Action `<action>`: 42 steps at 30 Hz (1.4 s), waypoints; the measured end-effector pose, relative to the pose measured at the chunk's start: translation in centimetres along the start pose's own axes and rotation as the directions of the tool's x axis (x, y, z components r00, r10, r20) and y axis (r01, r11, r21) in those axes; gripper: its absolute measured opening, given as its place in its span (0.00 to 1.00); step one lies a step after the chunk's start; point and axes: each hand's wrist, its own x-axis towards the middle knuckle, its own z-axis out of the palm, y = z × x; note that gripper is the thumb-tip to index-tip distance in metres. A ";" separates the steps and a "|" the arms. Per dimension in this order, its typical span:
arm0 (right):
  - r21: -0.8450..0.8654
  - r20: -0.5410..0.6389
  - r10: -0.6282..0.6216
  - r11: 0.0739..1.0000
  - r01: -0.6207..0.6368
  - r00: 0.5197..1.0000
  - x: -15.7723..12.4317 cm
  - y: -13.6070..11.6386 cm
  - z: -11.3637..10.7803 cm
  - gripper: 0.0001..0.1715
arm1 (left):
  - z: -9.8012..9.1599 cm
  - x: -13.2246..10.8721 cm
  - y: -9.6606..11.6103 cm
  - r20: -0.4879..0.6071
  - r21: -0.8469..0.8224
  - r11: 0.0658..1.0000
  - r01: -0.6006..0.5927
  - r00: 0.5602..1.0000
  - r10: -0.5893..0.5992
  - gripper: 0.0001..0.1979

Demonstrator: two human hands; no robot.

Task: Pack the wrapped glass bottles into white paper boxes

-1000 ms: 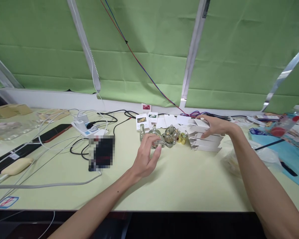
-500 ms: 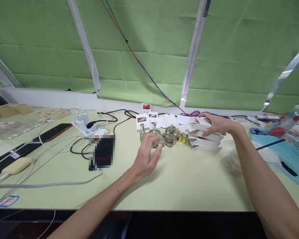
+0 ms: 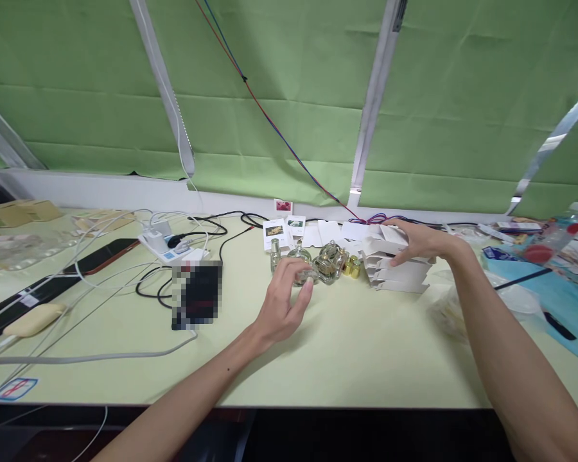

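Note:
Several white cartons (image 3: 399, 277) are stacked right of centre on the table. My right hand (image 3: 407, 242) grips the top of this stack, thumb at its front and fingers over the upper carton. Glass bottles (image 3: 331, 262) lie grouped left of the cartons, with small gold caps (image 3: 351, 266) between them. My left hand (image 3: 288, 300) hovers in front of the bottles, fingers curved and thumb apart, holding nothing visible. Its fingertips partly cover a round bottle (image 3: 299, 252). An upright slim bottle (image 3: 275, 255) stands just beyond it.
Picture cards (image 3: 275, 235) lie behind the bottles. At left are a power strip (image 3: 171, 251), cables and a pixelated dark device (image 3: 200, 294). A plastic bag (image 3: 450, 313) and a blue sheet (image 3: 571, 321) lie at right.
The white cartons under my right hand have shifted very slightly. My left hand keeps its place and shape.

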 end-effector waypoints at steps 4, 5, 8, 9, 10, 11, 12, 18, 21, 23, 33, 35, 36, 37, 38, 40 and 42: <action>-0.019 0.003 -0.006 1.000 0.006 1.000 -0.2 -0.3 -0.2 0.60 | 0.0 0.0 0.0 0.001 -0.003 1.000 0.001 1.000 -0.001 0.08; -0.032 0.013 0.002 0.999 -0.001 1.000 -0.3 -0.4 -0.1 0.61 | 0.0 0.0 0.0 0.001 -0.003 1.000 0.001 1.000 -0.001 0.08; -0.070 0.042 0.050 0.996 -0.047 0.998 -0.3 -0.5 0.0 0.64 | 0.0 0.0 0.1 -0.001 -0.002 1.000 -0.003 1.000 0.003 0.08; -0.073 0.045 0.063 0.996 -0.059 0.997 -0.2 -0.5 0.1 0.65 | 0.0 0.0 0.1 0.001 0.000 1.000 -0.001 1.000 0.001 0.08; -0.072 0.044 0.068 0.995 -0.064 0.997 -0.2 -0.4 0.2 0.66 | 0.0 0.0 0.1 0.002 0.002 1.000 0.001 1.000 -0.001 0.09; -0.070 0.043 0.067 0.996 -0.064 0.997 -0.2 -0.4 0.3 0.66 | 0.0 0.0 0.1 0.004 0.003 1.000 0.004 1.000 -0.004 0.09; -0.067 0.040 0.065 0.996 -0.062 0.997 -0.1 -0.3 0.4 0.66 | 0.0 0.0 0.1 0.004 0.005 1.000 0.007 1.000 -0.007 0.09; -0.086 0.047 0.098 0.992 -0.093 0.994 -0.2 -0.6 0.5 0.67 | 0.1 0.0 0.0 0.085 0.001 1.000 0.025 0.996 -0.025 0.06; -0.097 0.046 0.061 0.994 -0.057 0.997 -0.2 -0.6 0.5 0.66 | 0.3 -0.3 -0.1 0.267 0.012 1.000 0.014 0.964 -0.017 0.06; -0.105 0.043 0.033 0.994 -0.028 0.999 -0.1 -0.6 0.6 0.65 | 0.5 -0.4 -0.1 0.385 0.047 0.998 -0.047 0.922 0.026 0.07; -0.156 0.029 -0.052 0.986 0.056 0.998 -0.5 -2.8 0.4 0.66 | 0.5 -0.7 -0.1 0.511 0.110 0.980 -0.168 0.855 0.090 0.08; -0.176 0.036 -0.031 0.984 0.037 0.999 -0.4 -2.8 0.6 0.65 | 0.5 -0.7 -0.1 0.517 0.109 0.980 -0.166 0.852 0.087 0.08; -0.177 0.036 -0.025 0.984 0.031 0.999 -0.4 -2.7 0.6 0.64 | 0.5 -0.7 -0.2 0.524 0.112 0.980 -0.163 0.848 0.081 0.08; -0.171 0.030 -0.028 0.985 0.033 0.999 -0.3 -2.6 0.6 0.63 | 0.5 -0.8 -0.2 0.533 0.116 0.980 -0.159 0.843 0.074 0.09; -0.160 0.017 -0.039 0.986 0.041 0.999 -0.3 -2.4 0.6 0.62 | 0.5 -0.8 -0.3 0.544 0.122 0.980 -0.156 0.836 0.065 0.09; -0.135 -0.024 -0.063 0.989 0.059 0.998 -0.4 -2.3 0.2 0.60 | 0.6 -0.9 -0.4 0.564 0.135 0.980 -0.148 0.825 0.047 0.10; -0.111 -0.067 -0.072 0.992 0.064 0.995 -0.8 -2.6 -0.3 0.58 | 0.6 -0.9 -0.4 0.570 0.143 0.980 -0.141 0.821 0.034 0.11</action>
